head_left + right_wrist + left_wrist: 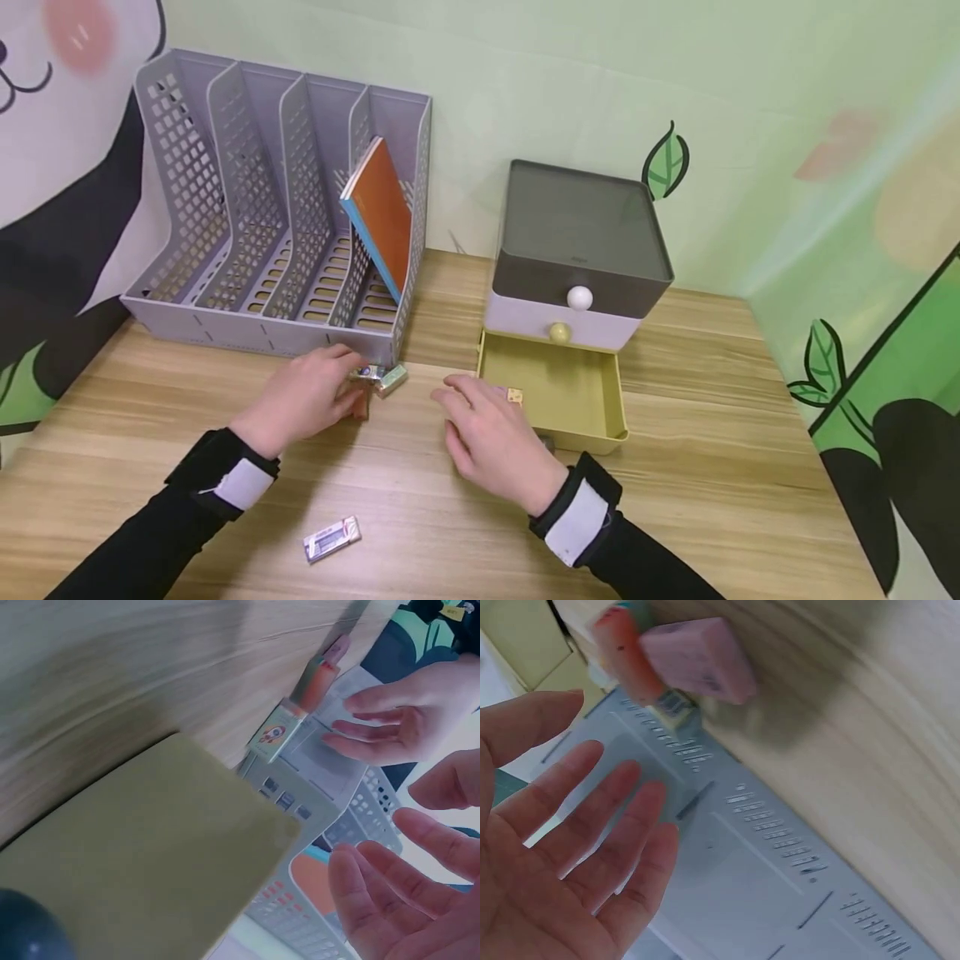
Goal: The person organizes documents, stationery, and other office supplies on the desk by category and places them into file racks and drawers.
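My left hand (303,396) hovers beside a small cluster of erasers at the front of the grey file rack. Its fingers are spread and hold nothing in the left wrist view. The cluster has a pink eraser (701,660), an orange eraser (626,656) and a green-and-white eraser (392,380) with a rocket picture. My right hand (502,442), fingers loosely bent and holding nothing, is at the left front of the pulled-out yellow-green drawer (577,383). A small yellow patterned block (514,395) shows inside the drawer, partly hidden by that hand.
A wrapped eraser (332,539) lies alone near the front of the table. Behind stands the grey file rack (255,329), with an orange-covered book (382,217) leaning in its right slot. The drawer unit (581,225) has a dark top and a lilac drawer above the extended one.
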Available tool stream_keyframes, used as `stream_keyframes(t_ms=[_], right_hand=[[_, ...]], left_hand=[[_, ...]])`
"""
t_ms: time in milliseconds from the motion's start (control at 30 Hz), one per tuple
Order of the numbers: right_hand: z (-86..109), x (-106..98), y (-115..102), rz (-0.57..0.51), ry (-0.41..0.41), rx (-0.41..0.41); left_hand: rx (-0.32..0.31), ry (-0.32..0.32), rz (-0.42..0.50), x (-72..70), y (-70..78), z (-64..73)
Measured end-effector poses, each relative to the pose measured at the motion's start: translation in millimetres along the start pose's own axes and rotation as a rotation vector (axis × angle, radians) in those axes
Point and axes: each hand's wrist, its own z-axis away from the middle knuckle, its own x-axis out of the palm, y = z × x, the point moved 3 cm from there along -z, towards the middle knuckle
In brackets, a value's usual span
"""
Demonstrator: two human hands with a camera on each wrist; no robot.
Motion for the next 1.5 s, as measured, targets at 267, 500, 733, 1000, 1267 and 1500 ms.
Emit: stream_keyframes(t_ms=[267,500,733,1000,1267,1500], right_hand=[[-0.3,1,-3,-0.009,-0.058,0.003],[3.4,3,-2,-0.017,-0.062,-0.002],[7.4,4,0,-0.047,-0.046,-0.008],[10.1,4,3,-0.061,-0.067,0.016],[12.6,2,4,-0.053,-0.083,0.032],[14.5,0,6,-0.037,-0.072,0.038]], left_hand=[[0.017,-0.045,0.01,10.8,-7.8,-3.1],[0.001,-0.091,0.021,14.8,-7.2,-5.2],[0.021,-0.111,0.086,15.9,1.6,-3.6],[0.113,-0.114,0.146,19.6,17.3,1.3],[0.128,-0.173,0.212,19.7,28.8,-0.7],[0.122,-0.161,-0.001,22.9,42.2,-22.0]])
